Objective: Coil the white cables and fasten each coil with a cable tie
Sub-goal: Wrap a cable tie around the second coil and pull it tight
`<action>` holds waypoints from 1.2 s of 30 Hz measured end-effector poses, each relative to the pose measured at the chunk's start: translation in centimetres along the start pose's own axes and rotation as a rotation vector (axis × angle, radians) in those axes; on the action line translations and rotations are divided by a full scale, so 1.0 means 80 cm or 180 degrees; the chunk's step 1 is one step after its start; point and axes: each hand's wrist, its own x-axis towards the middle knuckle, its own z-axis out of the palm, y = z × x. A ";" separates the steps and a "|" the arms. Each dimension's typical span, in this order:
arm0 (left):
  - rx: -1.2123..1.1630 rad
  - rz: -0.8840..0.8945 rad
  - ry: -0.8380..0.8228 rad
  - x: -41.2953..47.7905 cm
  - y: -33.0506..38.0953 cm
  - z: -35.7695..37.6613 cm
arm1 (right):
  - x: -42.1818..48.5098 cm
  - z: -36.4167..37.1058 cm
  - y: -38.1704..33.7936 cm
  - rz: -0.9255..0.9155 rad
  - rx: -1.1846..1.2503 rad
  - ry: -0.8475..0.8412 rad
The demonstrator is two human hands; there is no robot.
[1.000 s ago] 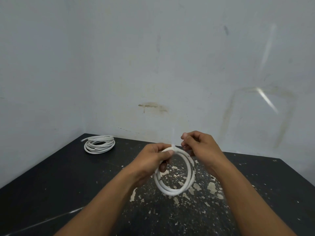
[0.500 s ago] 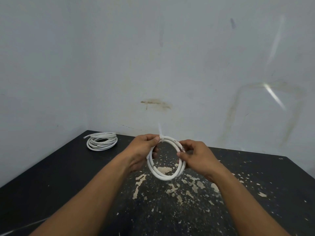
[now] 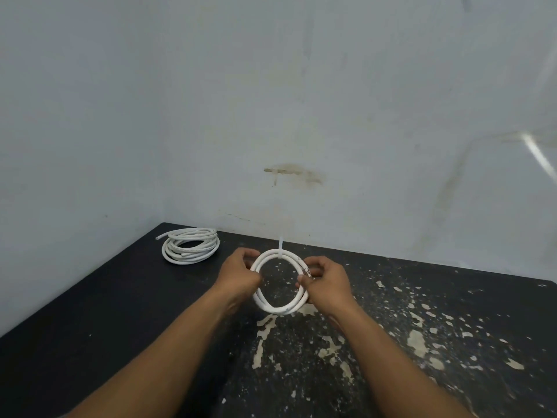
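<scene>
Forearms, both bare, come up from the bottom edge of the frame and meet just below the centre. Between them a small coil (image 3: 275,309) of white cable, a few turns thick, stands upright facing the camera. The left hand (image 3: 241,276) grips the coil's left side, with its fingers curled round the turns and the thumb toward the opening. The right hand (image 3: 327,285) grips the right side in the same way, thumb and fingers closed round the cable. At the top of the loop a white cable tie (image 3: 281,243) wraps the turns, and its thin tail sticks straight up. Whether the coil's lower arc touches the surface below cannot be told.

Under the hands lies a black table (image 3: 120,312). Its paint is chipped into pale flakes and patches (image 3: 417,342) across the lower right of the frame. Farther back, in the table's far left corner, a second coil (image 3: 191,245) of white cable lies flat, larger and looser, with one cut end poking out to the left. It is well apart from the hands.

Behind the table rises a pale grey wall (image 3: 150,116) with a brownish stain (image 3: 292,173) at mid-frame. A bright streak of light (image 3: 539,155) shows at the right edge.
</scene>
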 end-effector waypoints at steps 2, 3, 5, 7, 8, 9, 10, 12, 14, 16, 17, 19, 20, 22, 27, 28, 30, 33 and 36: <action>0.0089 0.0069 0.0117 0.017 -0.008 -0.004 | 0.016 0.020 0.006 0.0040 -0.0022 0.0042; 0.0122 0.0128 0.0173 0.026 -0.012 -0.007 | 0.024 0.029 0.008 0.0062 -0.0031 0.0074; 0.0224 0.0244 0.0263 0.042 -0.018 -0.013 | 0.038 0.046 0.012 0.0118 -0.0037 0.0126; 0.0307 0.0248 0.0285 0.058 -0.026 -0.019 | 0.053 0.060 0.017 0.0150 -0.0008 0.0091; 0.0328 0.0228 0.0277 0.065 -0.031 -0.022 | 0.059 0.067 0.019 0.0181 0.0025 0.0033; 0.0337 0.0215 0.0254 0.071 -0.035 -0.024 | 0.065 0.072 0.021 0.0196 0.0066 -0.0035; 0.0360 0.0203 0.0218 0.079 -0.040 -0.026 | 0.071 0.078 0.023 0.0204 0.0054 -0.0107; 0.0456 0.0193 0.0130 0.092 -0.049 -0.030 | 0.083 0.089 0.025 0.0143 -0.0079 -0.0217; 0.0572 0.0172 0.0053 0.102 -0.056 -0.033 | 0.092 0.097 0.023 0.0046 -0.0277 -0.0327; 0.0721 0.0210 -0.0007 0.112 -0.061 -0.036 | 0.100 0.104 0.021 -0.0007 -0.0495 -0.0484; 0.0815 0.0243 -0.0047 0.117 -0.062 -0.037 | 0.103 0.106 0.020 -0.0048 -0.0628 -0.0554; 0.0983 0.0299 -0.0159 0.125 -0.065 -0.037 | 0.111 0.109 0.019 -0.0172 -0.0919 -0.0650; 0.1061 0.0318 -0.0223 0.128 -0.067 -0.037 | 0.116 0.109 0.019 -0.0219 -0.1043 -0.0687; 0.1228 0.0368 -0.0349 0.132 -0.070 -0.038 | 0.122 0.109 0.021 -0.0206 -0.1265 -0.0776; 0.1429 0.0629 -0.0671 0.132 -0.073 -0.044 | 0.139 0.105 0.034 -0.0245 -0.1569 -0.0813; 0.1554 0.0701 -0.0645 0.131 -0.074 -0.044 | 0.139 0.104 0.036 -0.0242 -0.1579 -0.0821; 0.1651 0.0804 -0.0501 0.133 -0.077 -0.040 | 0.140 0.105 0.042 -0.0244 -0.1548 -0.0770; 0.1542 0.0894 -0.0289 0.135 -0.083 -0.035 | 0.138 0.109 0.051 -0.0312 -0.1497 -0.0602; 0.1446 0.1019 -0.0222 0.138 -0.084 -0.032 | 0.136 0.111 0.055 -0.0424 -0.1503 -0.0471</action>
